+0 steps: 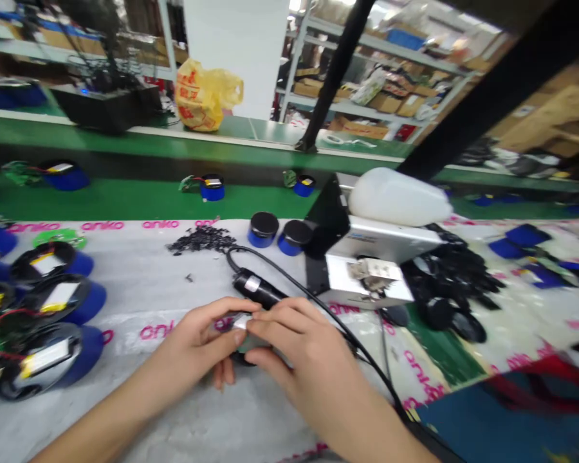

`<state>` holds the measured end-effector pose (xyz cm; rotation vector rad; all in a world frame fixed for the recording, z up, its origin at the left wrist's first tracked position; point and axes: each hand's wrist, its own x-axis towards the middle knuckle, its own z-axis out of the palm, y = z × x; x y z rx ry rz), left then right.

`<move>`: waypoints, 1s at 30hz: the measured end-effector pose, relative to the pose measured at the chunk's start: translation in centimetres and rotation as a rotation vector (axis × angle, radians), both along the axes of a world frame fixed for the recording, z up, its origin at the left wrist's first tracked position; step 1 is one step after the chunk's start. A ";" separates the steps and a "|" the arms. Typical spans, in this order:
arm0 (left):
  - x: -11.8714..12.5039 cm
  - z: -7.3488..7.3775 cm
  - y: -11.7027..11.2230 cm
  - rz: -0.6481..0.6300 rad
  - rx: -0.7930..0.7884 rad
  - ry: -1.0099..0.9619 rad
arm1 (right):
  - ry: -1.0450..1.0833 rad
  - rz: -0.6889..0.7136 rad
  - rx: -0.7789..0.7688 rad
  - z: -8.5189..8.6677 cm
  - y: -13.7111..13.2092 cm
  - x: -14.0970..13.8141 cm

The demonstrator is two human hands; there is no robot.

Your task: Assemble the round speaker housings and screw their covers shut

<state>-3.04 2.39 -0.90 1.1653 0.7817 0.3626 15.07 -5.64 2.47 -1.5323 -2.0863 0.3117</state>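
In the middle of the work surface my left hand (200, 337) and my right hand (311, 350) are closed together on a small dark part (244, 357). A silvery patch and a greenish edge show on it between the fingers; most of it is covered, so its exact kind is unclear. Just beyond the fingertips of my right hand lies a black cylindrical electric screwdriver (258, 287) with a cord. To the left stand several blue round housings (89, 354), with silver batteries and wired green circuit boards.
A pile of small black pieces (200, 239) lies ahead, beside two blue cups with black tops (263, 228). A metal box device (367, 283) and a white plastic bottle (398, 196) stand right. Black round parts (456, 321) are heaped farther right. The screwdriver's cord (335, 315) crosses behind my right hand.
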 end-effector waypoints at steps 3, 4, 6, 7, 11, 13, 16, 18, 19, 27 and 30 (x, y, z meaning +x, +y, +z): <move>-0.1 -0.3 0.4 -0.035 0.030 0.078 | 0.056 -0.034 -0.017 -0.5 -0.3 -0.3; 0.0 -0.2 0.5 -0.045 0.047 0.113 | 0.060 -0.049 -0.010 -0.7 -0.5 -0.5; 0.2 0.1 0.3 -0.039 0.084 0.182 | 0.063 -0.047 0.030 -0.9 -1.0 -0.7; 0.4 0.4 0.1 -0.016 0.105 0.214 | 0.063 -0.033 0.060 -0.9 -1.5 -0.7; 1.0 1.6 -1.1 0.124 0.200 0.348 | 0.048 -0.106 0.215 0.3 -4.8 2.6; 1.2 2.0 -1.4 0.142 0.216 0.411 | 0.017 -0.361 0.269 0.8 -6.7 6.3; 1.4 2.2 -1.4 0.123 0.191 0.443 | -0.057 -0.699 0.188 0.2 -8.0 12.5; 1.5 2.1 -1.2 0.115 0.180 0.438 | -0.099 -0.773 0.065 -0.9 -7.6 15.2; 1.5 2.1 -1.2 0.115 0.176 0.440 | -0.110 -0.798 0.012 -1.5 -7.3 16.0; 1.4 2.7 -1.1 0.092 0.128 0.432 | 0.155 -0.845 -0.116 -2.0 -7.1 15.8; 1.6 3.0 -1.1 0.092 0.096 0.419 | 0.418 -0.711 -0.064 -1.2 -9.1 15.0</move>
